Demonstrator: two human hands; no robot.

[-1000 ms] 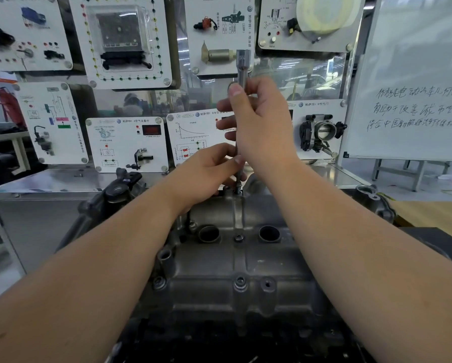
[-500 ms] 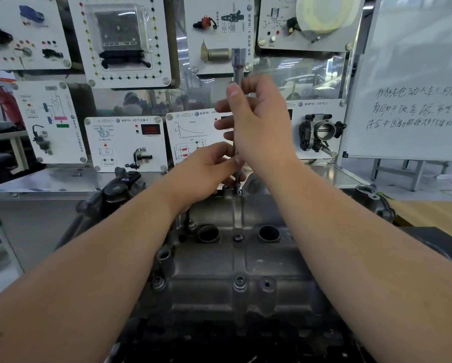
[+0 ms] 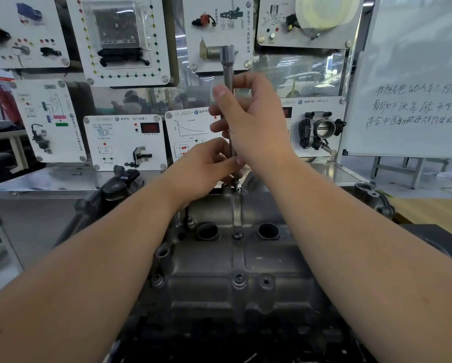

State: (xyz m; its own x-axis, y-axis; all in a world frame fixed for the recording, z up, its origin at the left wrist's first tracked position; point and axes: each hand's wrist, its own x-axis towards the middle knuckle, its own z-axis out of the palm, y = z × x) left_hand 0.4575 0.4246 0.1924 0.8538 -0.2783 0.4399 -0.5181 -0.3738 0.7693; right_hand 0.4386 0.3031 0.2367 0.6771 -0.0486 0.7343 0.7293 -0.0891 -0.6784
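A grey metal engine cover (image 3: pixel 245 260) lies in front of me, with two round holes and several bolts on top. A long steel extension bar (image 3: pixel 228 64) with a socket end on top stands upright over a bolt (image 3: pixel 235 188) at the cover's far edge. My right hand (image 3: pixel 251 121) grips the bar's upper shaft, fingers wrapped round it. My left hand (image 3: pixel 206 166) pinches the bar's lower end just above the bolt. The bar's tip is partly hidden by my fingers.
Behind the engine stands a wall of white training panels (image 3: pixel 125 142) with sensors and a throttle body (image 3: pixel 321 129). A whiteboard (image 3: pixel 413 87) with handwriting is at the right. A black part (image 3: pixel 117 182) sits at the engine's left; a steel bench (image 3: pixel 36 179) runs behind.
Both hands stay on the bar in the same spot. The right hand's fingers have shifted slightly round the shaft; the bar stays upright over the same bolt.
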